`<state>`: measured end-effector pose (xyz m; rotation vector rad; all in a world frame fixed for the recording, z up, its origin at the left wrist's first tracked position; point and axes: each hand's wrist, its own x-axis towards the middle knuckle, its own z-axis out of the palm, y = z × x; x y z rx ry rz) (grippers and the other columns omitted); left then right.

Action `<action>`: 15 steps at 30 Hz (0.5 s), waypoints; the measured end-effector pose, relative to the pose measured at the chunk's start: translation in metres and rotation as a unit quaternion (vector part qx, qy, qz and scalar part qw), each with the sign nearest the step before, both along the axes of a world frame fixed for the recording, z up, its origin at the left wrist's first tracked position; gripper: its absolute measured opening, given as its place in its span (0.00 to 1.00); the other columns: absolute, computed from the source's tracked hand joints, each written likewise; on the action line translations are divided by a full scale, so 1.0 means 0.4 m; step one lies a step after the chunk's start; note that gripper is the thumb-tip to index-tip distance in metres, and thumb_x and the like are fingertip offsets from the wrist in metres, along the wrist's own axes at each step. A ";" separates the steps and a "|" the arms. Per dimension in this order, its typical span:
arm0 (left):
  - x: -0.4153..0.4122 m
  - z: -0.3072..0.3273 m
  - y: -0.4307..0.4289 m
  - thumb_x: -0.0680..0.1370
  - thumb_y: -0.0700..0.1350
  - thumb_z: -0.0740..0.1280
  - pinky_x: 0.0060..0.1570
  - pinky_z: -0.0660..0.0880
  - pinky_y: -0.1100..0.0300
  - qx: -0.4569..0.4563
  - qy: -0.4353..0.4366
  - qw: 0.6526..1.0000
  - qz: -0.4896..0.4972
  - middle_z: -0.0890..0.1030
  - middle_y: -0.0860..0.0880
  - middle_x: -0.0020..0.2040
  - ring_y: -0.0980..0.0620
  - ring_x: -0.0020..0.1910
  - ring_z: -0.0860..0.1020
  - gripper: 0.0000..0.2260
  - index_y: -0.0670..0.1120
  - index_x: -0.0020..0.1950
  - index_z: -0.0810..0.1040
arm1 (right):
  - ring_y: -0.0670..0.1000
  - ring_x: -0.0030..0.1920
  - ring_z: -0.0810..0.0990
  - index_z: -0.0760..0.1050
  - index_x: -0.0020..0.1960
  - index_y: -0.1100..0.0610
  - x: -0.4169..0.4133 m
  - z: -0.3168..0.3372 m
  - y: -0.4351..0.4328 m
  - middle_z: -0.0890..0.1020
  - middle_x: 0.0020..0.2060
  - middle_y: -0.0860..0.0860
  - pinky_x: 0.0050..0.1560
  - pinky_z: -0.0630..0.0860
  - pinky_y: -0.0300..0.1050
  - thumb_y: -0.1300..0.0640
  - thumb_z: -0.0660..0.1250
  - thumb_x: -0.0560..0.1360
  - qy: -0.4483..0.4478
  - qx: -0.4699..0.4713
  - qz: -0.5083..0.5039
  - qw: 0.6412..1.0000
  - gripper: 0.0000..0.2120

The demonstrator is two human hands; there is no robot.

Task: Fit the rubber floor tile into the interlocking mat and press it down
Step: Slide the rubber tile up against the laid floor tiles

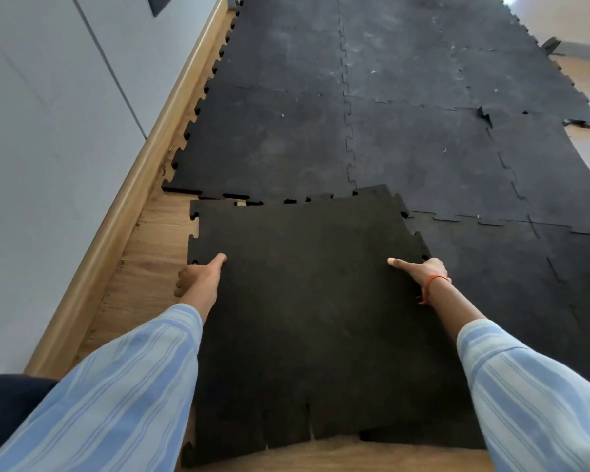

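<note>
A loose black rubber floor tile [307, 301] with puzzle-cut edges lies in front of me, its far edge against the toothed edge of the laid interlocking mat [286, 141]. The tile's far right corner rides up over the mat; a thin gap of wood shows at the far left. My left hand [198, 277] grips the tile's left edge, thumb on top, fingers curled under. My right hand [419, 272] grips the right edge the same way, thumb pointing inward. Both arms wear blue striped sleeves.
A grey wall [48, 165] with a wooden skirting board [126, 212] runs along the left. Bare wood floor [150, 253] shows between skirting and tile. More laid tiles [508, 267] extend to the right; one far-right tile corner [586, 120] is lifted.
</note>
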<state>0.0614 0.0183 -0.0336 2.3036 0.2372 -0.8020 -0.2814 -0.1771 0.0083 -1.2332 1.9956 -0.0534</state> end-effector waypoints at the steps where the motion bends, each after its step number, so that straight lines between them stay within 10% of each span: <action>1: 0.020 0.002 0.003 0.66 0.62 0.74 0.58 0.74 0.46 0.005 -0.012 1.000 0.007 0.76 0.41 0.62 0.40 0.59 0.75 0.36 0.41 0.65 0.71 | 0.64 0.67 0.69 0.66 0.70 0.61 0.021 -0.002 0.005 0.71 0.67 0.61 0.66 0.70 0.62 0.35 0.77 0.58 -0.007 -0.009 -0.014 1.000 0.49; 10: 0.248 0.075 0.000 0.68 0.60 0.75 0.70 0.60 0.43 -0.073 -0.019 0.997 -0.020 0.61 0.43 0.77 0.40 0.74 0.61 0.47 0.44 0.78 0.55 | 0.61 0.56 0.77 0.72 0.62 0.63 0.181 -0.080 0.083 0.78 0.59 0.60 0.47 0.79 0.55 0.46 0.77 0.65 -0.120 0.043 -0.042 0.991 0.33; 15: 0.254 0.065 -0.018 0.68 0.60 0.74 0.67 0.65 0.44 0.055 -0.003 0.990 -0.133 0.63 0.40 0.75 0.38 0.72 0.64 0.45 0.42 0.77 0.58 | 0.60 0.43 0.82 0.75 0.38 0.61 0.163 -0.037 0.105 0.83 0.43 0.59 0.37 0.79 0.48 0.36 0.71 0.67 0.119 -0.046 0.180 0.975 0.26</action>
